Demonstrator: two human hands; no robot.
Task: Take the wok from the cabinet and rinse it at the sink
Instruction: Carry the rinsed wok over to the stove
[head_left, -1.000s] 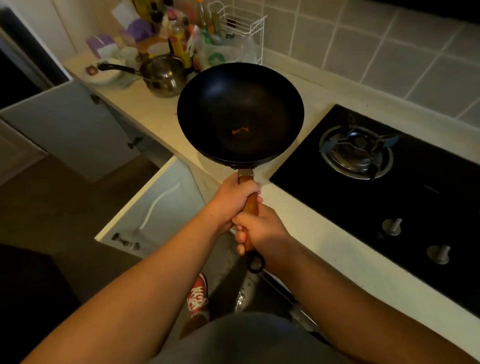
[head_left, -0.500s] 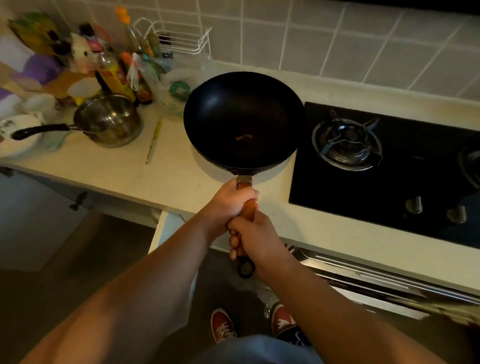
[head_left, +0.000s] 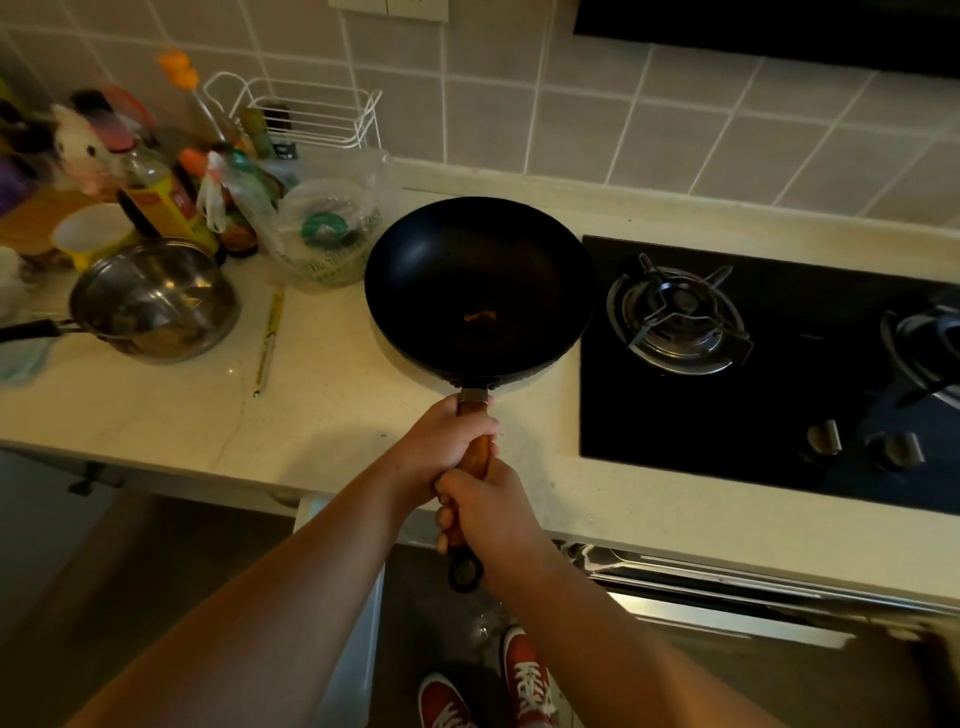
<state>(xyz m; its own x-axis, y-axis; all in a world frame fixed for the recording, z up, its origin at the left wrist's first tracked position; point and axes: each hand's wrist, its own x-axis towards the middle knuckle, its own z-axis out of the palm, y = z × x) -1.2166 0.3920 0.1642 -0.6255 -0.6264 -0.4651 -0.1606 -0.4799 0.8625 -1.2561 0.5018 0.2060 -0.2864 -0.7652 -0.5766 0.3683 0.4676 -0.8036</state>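
wok (head_left: 479, 283): held level above worktop (head_left: 337, 415), just left of gas hob (head_left: 769, 374) | left hand (head_left: 441, 441): fingers wrapped tight on wooden handle near pan | right hand (head_left: 488, 506): fingers curled round handle end | steel saucepan (head_left: 153, 301): far left

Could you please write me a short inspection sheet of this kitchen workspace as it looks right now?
Surface: pale countertop, bare in front of the wok.
Job's things: black wok held over the counter, a small orange scrap inside; no sink in view.
Clutter: steel saucepan, bottles, plastic bag and white wire rack at the left.
Grips: left hand and right hand both closed on the wooden handle.
Cables: nothing seen.
Surroundings: gas hob at the right, tiled wall behind, open drawer below.
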